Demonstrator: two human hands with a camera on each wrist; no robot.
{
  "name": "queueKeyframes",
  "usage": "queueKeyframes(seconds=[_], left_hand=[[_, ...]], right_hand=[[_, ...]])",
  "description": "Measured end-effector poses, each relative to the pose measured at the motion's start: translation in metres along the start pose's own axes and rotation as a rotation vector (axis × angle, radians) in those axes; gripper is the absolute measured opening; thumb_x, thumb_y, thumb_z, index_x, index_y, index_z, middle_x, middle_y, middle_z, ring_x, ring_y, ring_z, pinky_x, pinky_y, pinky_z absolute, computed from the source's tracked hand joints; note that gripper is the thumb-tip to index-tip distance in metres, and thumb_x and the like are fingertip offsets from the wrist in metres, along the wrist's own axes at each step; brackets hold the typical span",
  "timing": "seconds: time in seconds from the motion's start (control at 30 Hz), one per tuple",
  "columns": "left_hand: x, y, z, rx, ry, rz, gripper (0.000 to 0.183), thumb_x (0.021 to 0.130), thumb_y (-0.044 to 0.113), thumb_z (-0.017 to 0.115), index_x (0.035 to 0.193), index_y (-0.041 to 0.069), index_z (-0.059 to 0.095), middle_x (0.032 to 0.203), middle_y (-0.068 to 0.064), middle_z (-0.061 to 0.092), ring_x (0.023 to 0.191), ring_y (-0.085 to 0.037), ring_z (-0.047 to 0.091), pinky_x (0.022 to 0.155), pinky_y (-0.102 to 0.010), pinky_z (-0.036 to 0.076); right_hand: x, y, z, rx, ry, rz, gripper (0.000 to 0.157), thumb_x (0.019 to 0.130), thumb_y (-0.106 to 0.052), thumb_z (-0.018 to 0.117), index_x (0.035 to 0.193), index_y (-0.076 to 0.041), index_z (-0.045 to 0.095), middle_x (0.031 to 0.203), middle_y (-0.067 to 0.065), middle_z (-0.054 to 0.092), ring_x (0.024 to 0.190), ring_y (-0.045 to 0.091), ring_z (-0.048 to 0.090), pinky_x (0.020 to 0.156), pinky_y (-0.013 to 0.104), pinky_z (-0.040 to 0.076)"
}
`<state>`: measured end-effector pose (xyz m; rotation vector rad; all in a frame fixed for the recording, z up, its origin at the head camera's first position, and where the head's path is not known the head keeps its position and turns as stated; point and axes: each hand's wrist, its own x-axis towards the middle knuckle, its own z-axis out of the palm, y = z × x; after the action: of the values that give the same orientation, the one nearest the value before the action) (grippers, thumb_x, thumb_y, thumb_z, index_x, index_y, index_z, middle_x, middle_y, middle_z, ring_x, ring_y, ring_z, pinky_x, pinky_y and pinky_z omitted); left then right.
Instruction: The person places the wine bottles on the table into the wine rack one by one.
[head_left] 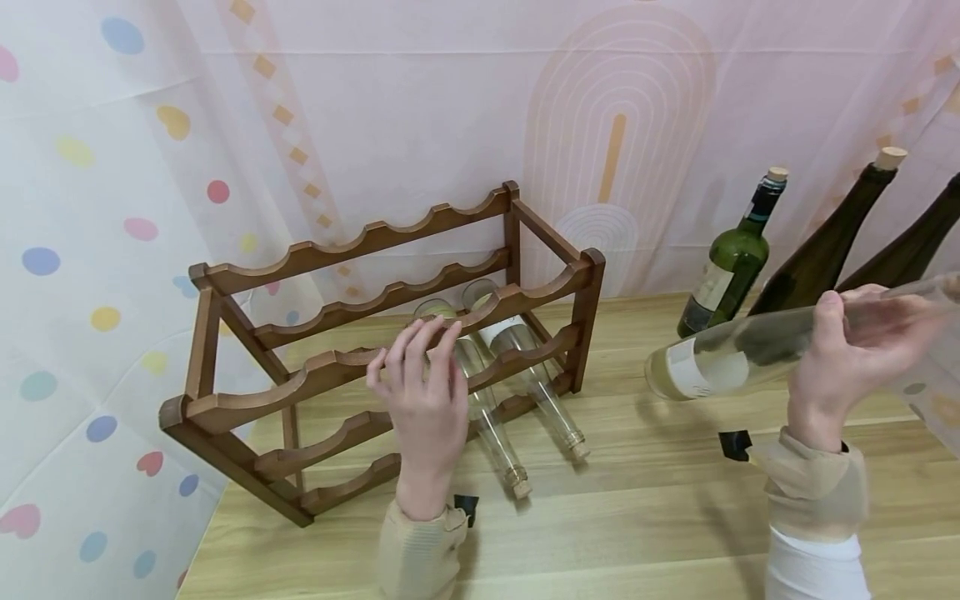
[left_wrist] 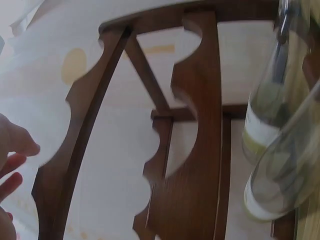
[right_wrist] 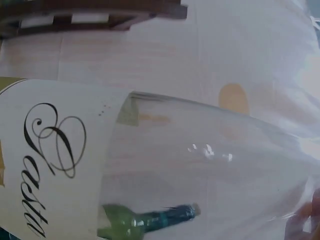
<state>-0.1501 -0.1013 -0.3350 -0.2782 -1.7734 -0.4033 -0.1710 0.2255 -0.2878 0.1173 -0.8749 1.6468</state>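
Note:
My right hand (head_left: pixel 843 371) grips a clear glass bottle (head_left: pixel 693 371) with a white label. The bottle lies almost level in the air, its base pointing left and its neck running past the right edge. Its label (right_wrist: pixel 55 160) shows black script in the right wrist view. Over the front top rail of a brown wooden wine rack (head_left: pixel 315 379), my left hand (head_left: pixel 423 396) hovers with loosely bent fingers and nothing held. Two clear corked bottles, one left (head_left: pixel 491 442) and one right (head_left: pixel 547 392), lie in the rack's lowest row, necks toward me.
A green corked bottle (head_left: pixel 738 250) stands at the back right of the wooden table (head_left: pixel 600 517). Beside it stand two taller dark bottles, one corked (head_left: pixel 825 225) and one cut off by the frame (head_left: pixel 911 246). A patterned curtain (head_left: pixel 420 108) hangs behind.

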Motion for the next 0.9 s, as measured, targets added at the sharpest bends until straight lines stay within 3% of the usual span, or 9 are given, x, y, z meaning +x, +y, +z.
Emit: queueKeyframes(seconds=[0.23, 0.47, 0.63, 0.9], left_hand=[[-0.005, 0.019, 0.010, -0.159, -0.106, 0.071, 0.035, 0.077, 0.001, 0.066, 0.112, 0.004, 0.064, 0.116, -0.012, 0.063, 0.109, -0.029, 0.055, 0.092, -0.044, 0.038], [-0.013, 0.036, 0.020, -0.277, -0.218, 0.129, 0.040, 0.083, 0.014, 0.065, 0.121, 0.003, 0.058, 0.123, -0.014, 0.061, 0.116, -0.030, 0.054, 0.099, -0.038, 0.046], [-0.016, 0.047, 0.024, -0.348, -0.308, 0.126, 0.051, 0.085, 0.029, 0.067, 0.127, 0.002, 0.054, 0.128, -0.013, 0.059, 0.123, -0.029, 0.052, 0.108, -0.037, 0.042], [-0.023, 0.062, 0.025, -0.382, -0.477, 0.120, 0.091, 0.066, 0.051, 0.080, 0.137, 0.006, 0.045, 0.139, -0.009, 0.052, 0.133, -0.025, 0.046, 0.114, -0.036, 0.035]], right_hand=[[-0.018, -0.014, 0.014, 0.123, 0.058, 0.052, 0.031, 0.070, 0.022, 0.048, 0.094, 0.004, 0.048, 0.079, 0.011, 0.048, 0.073, 0.021, 0.047, 0.061, 0.024, 0.039], [-0.034, -0.021, 0.021, 0.201, 0.043, 0.084, 0.036, 0.070, 0.019, 0.052, 0.103, 0.006, 0.047, 0.076, 0.015, 0.051, 0.063, 0.023, 0.048, 0.055, 0.026, 0.045], [-0.044, -0.021, 0.023, 0.286, 0.053, 0.118, 0.029, 0.069, 0.020, 0.056, 0.093, 0.008, 0.045, 0.075, 0.018, 0.053, 0.059, 0.025, 0.050, 0.054, 0.028, 0.049], [-0.058, -0.021, 0.026, 0.417, 0.064, 0.193, 0.027, 0.067, 0.022, 0.059, 0.087, 0.009, 0.046, 0.069, 0.019, 0.055, 0.057, 0.026, 0.053, 0.052, 0.031, 0.051]])
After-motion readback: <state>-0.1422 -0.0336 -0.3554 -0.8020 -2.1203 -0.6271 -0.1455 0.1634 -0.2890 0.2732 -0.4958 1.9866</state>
